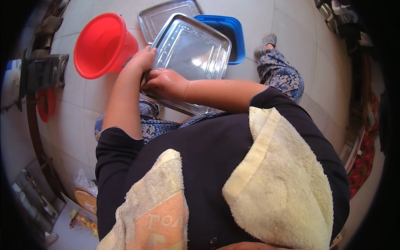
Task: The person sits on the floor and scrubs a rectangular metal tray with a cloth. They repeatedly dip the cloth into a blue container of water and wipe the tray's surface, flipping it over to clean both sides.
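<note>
A shiny rectangular metal tray (196,52) with a raised rim leans tilted in front of me, above my lap. My left hand (143,59) is closed on its left edge, the thumb lying along the rim. At the tray's near left corner my right hand (167,84) is closed, its fingers curled in against the edge. A dark bit shows by those fingers, but what they hold is hidden. Behind the tray stands a blue plastic basin (239,41), partly covered by it.
A second metal tray (160,18) lies on the tiled floor at the back. A red plastic bucket (98,48) is tipped toward me at the left. My shoe (266,43) rests right of the basin. A pale towel (283,179) hangs over my chest.
</note>
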Demonstrator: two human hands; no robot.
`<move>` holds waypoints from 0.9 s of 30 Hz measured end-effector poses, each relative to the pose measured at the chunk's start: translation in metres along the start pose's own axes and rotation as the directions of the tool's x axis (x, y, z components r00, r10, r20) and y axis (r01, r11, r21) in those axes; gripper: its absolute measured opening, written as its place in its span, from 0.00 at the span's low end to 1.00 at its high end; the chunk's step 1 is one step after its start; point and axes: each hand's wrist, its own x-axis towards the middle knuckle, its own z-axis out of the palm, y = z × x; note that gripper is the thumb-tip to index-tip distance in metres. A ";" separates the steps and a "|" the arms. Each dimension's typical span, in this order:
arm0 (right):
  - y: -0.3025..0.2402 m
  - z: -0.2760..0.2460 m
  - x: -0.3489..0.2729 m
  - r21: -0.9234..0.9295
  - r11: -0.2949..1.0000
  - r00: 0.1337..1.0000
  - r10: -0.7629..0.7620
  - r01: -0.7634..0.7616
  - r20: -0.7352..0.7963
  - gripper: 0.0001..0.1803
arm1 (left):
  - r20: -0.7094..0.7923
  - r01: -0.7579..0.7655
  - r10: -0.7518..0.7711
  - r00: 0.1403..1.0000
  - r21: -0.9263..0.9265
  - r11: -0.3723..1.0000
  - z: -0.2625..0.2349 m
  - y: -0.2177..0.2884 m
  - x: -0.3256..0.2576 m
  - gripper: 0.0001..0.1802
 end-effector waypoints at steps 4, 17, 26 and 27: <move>-0.011 0.000 -0.004 0.312 0.895 0.943 0.331 -0.320 0.018 0.08 | 0.023 -0.027 0.027 0.999 -0.022 0.999 0.001 0.004 0.001 0.26; -0.014 -0.044 -0.074 -0.015 0.724 0.637 0.616 -0.690 0.464 0.12 | -0.034 -0.029 0.030 0.999 0.027 0.999 0.002 0.005 0.007 0.26; -0.027 -0.001 0.035 0.014 0.772 0.763 0.626 -0.636 0.160 0.16 | -0.031 -0.015 0.016 0.999 0.037 0.999 0.009 -0.001 0.021 0.24; -0.029 -0.004 0.028 -0.018 0.768 0.751 0.630 -0.640 0.196 0.16 | -0.049 -0.026 0.028 0.998 0.035 0.999 0.013 -0.003 0.022 0.24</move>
